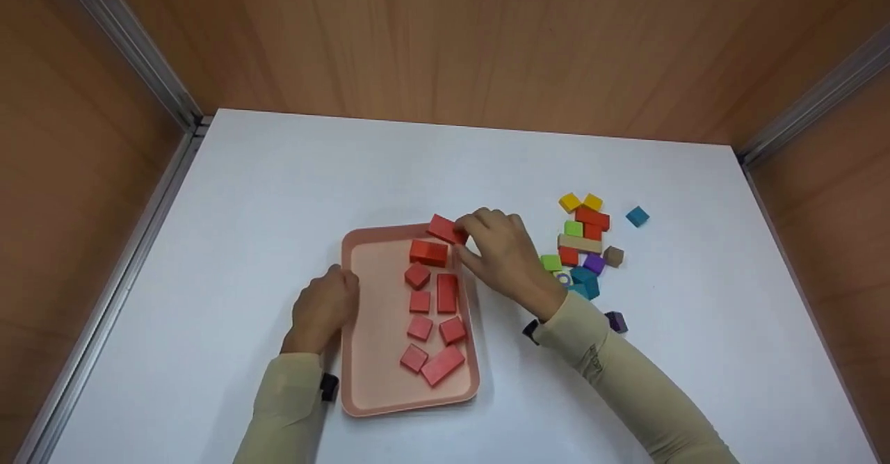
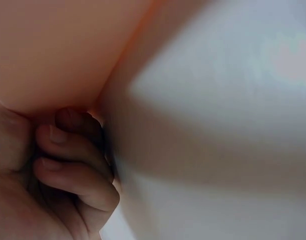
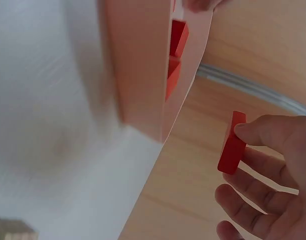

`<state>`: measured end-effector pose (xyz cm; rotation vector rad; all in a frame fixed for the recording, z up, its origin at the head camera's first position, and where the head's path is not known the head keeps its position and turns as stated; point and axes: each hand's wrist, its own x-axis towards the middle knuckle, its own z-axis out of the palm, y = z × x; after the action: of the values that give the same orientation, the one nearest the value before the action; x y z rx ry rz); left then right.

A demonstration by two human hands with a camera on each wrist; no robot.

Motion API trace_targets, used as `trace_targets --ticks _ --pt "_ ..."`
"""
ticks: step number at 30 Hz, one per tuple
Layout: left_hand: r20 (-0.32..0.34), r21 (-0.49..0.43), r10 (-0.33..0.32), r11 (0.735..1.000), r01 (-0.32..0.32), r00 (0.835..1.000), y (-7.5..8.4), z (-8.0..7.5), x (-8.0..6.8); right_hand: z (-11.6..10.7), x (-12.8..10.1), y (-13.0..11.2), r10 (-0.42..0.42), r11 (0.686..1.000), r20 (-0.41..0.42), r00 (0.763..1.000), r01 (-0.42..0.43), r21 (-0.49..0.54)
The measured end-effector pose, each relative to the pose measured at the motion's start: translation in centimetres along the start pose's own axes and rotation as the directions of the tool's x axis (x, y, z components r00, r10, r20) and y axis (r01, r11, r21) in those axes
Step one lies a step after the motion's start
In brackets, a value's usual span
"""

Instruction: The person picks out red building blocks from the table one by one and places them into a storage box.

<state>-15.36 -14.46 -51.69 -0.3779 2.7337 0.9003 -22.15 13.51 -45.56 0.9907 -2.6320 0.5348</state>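
Over the tray (image 1: 361, 380) rim — right hand (image 1: 504, 255) pinches a red block (image 1: 445, 229); left hand (image 1: 323, 307) grips tray.

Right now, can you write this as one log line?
right hand: pinches red block over tray corner | left hand: grips pink tray edge | mixed blocks: right of tray

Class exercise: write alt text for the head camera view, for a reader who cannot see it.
A right hand pinches a red block over the far corner of a pink tray holding red blocks, while the left hand grips the tray's left rim. Mixed coloured blocks lie to the right on a white table.
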Motion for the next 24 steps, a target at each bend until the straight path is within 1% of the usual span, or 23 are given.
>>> trace_targets --ticks 7,12,16,19,24 --pt "0.004 -0.004 -0.009 1.000 0.009 1.000 -0.2 0.0 0.0 1.4 0.9 -3.3 -0.093 0.996 0.027 0.995 0.092 0.007" --pt "0.013 0.014 -0.014 1.000 0.014 1.000 0.0 0.0 0.0 2.3 1.2 -4.9 -0.161 0.987 -0.004 0.987 0.161 0.017" --pt "0.020 0.016 -0.024 1.000 0.024 1.000 0.1 0.0 -0.1 3.0 1.4 -5.8 -0.196 0.980 -0.027 0.980 0.197 0.032" --pt "0.022 0.018 -0.034 0.999 0.033 0.999 0.1 0.0 -0.2 3.5 1.3 -6.3 -0.204 0.977 -0.001 0.979 0.204 0.060" --pt "0.027 0.016 -0.041 0.999 0.040 0.999 -0.1 0.0 -0.2 4.3 0.9 -6.9 -0.194 0.978 0.073 0.978 0.187 0.092"
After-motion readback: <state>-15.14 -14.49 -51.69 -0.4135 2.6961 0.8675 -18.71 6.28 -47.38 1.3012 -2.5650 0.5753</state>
